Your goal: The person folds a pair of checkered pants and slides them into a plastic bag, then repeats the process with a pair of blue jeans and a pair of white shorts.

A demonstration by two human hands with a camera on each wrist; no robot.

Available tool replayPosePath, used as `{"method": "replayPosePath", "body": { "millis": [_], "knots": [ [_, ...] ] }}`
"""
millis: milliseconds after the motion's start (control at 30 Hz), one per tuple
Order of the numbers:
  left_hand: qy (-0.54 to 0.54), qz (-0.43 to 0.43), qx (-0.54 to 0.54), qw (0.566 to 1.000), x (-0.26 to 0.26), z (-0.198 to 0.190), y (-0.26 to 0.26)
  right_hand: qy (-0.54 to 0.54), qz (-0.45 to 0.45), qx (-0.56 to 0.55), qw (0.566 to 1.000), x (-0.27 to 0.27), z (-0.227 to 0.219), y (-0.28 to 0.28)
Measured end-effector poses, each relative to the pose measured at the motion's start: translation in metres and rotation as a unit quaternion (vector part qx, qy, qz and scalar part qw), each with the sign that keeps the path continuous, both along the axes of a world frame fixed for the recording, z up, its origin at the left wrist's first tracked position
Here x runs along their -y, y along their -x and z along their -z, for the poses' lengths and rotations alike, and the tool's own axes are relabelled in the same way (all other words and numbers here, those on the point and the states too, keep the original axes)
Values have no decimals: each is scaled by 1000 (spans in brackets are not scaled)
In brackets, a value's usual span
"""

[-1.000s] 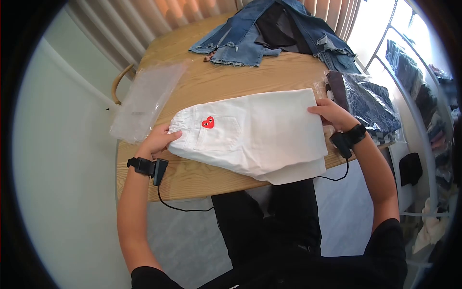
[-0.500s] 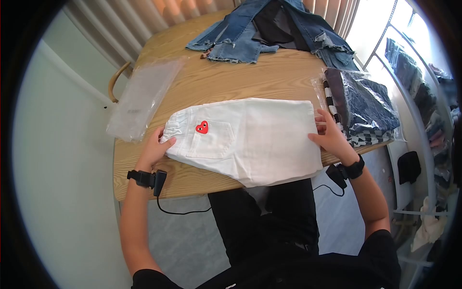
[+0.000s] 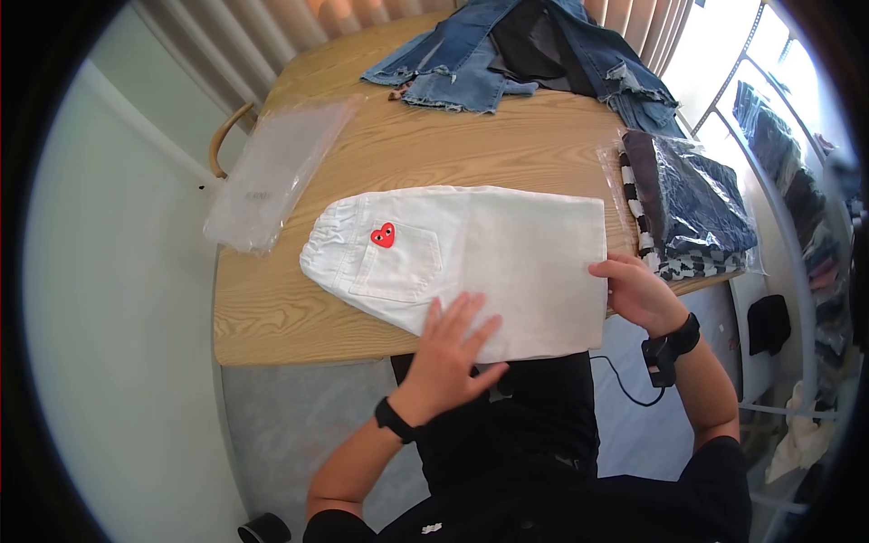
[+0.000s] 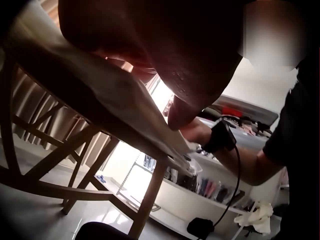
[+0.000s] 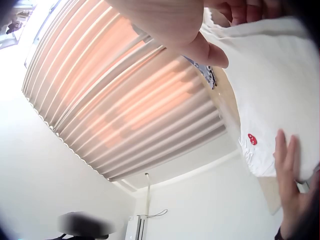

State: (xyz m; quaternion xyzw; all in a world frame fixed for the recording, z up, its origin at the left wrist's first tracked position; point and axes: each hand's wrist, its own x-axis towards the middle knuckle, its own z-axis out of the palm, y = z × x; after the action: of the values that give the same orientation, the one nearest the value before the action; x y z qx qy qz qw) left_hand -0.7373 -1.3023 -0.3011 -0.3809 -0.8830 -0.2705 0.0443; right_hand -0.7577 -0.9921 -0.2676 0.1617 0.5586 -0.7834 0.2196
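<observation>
White folded trousers (image 3: 534,262) lie flat at the table's front edge, the gathered waistband to the left and a red heart patch (image 3: 383,235) by the pocket. My left hand (image 3: 445,357), fingers spread and straight, rests on their near edge around the middle. My right hand (image 3: 641,291) pinches the right end, thumb on top and the other fingers beneath the cloth. In the right wrist view the thumb (image 5: 217,55) lies at the edge of the white cloth (image 5: 280,75), with the left hand (image 5: 290,185) beyond.
A clear plastic bag (image 3: 281,172) lies at the left of the wooden table (image 3: 262,317). Bagged dark clothes (image 3: 692,204) are at the right, blue jeans (image 3: 462,54) heaped at the back. A chair (image 3: 220,140) stands left, a rack of clothes (image 3: 778,136) right.
My left hand has let go of the waistband and moved right onto the trousers' near edge. The right hand, spread at the right end half a second ago, now pinches it.
</observation>
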Motion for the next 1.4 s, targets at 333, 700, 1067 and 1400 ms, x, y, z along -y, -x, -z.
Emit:
{"method": "replayPosePath", "body": {
  "millis": [333,700,1067,1400],
  "knots": [
    [17,-55,-93,994,-42,24,-27,155,69,30,985,27,9,-27],
    [-718,-273,361,529,18,2,16,-313,-151,-452,822,141,0,-20],
    [-481,-428,86,760,69,25,35,40,-34,-210,976,148,37,-16],
    [-270,-385,219,855,133,21,55,452,-31,10,891,158,53,16]
  ]
}}
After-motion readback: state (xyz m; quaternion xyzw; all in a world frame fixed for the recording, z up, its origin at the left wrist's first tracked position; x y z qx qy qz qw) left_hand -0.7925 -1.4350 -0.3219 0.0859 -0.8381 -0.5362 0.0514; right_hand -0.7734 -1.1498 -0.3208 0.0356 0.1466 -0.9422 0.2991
